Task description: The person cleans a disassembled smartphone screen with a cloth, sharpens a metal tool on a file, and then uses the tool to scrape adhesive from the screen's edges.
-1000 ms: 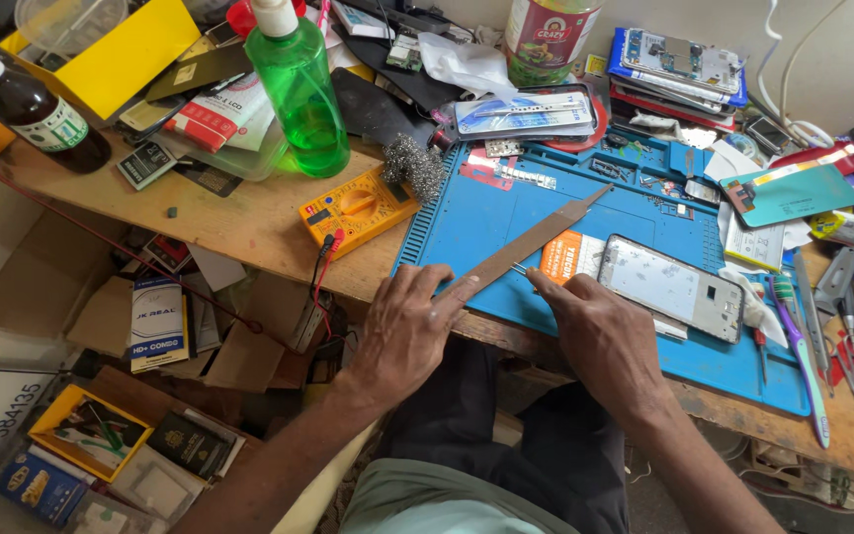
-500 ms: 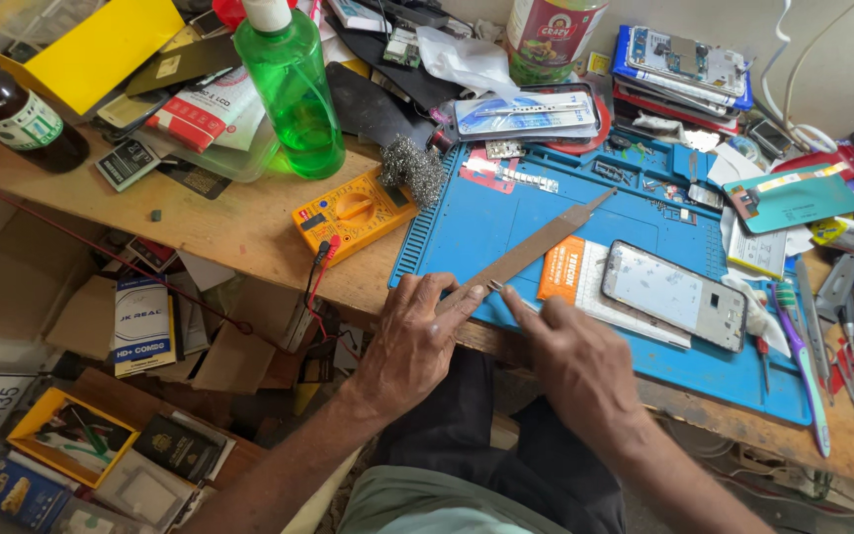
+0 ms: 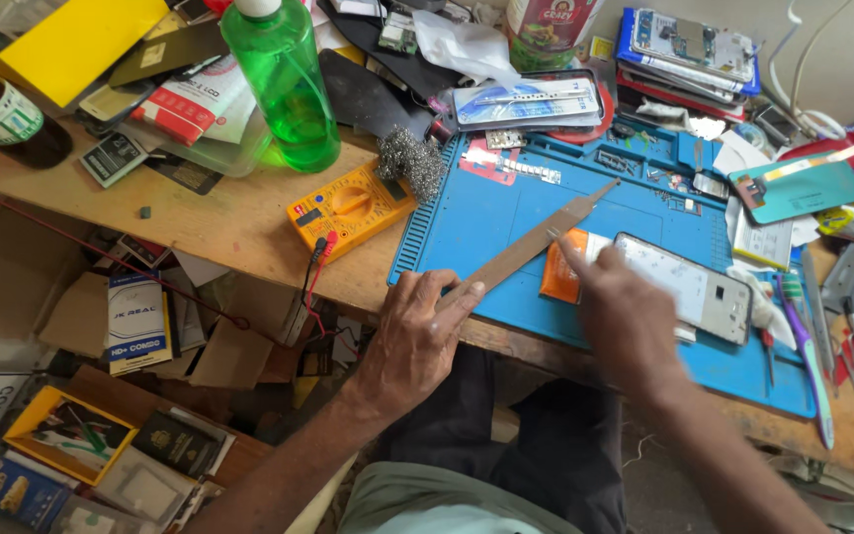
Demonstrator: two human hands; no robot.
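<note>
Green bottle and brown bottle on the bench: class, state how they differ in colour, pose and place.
The green bottle is clear green plastic; the brown bottle is dark with a pale label. The green bottle stands upright; the brown bottle lies tilted. The green bottle is nearer the blue mat; the brown bottle is at the far left edge. Both rest on the wooden bench.

File (image 3: 531, 244) on mat (image 3: 644, 213), phone (image 3: 689, 287) right

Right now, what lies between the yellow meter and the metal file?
In the head view, only bare blue mat lies between the meter and the file.
</note>
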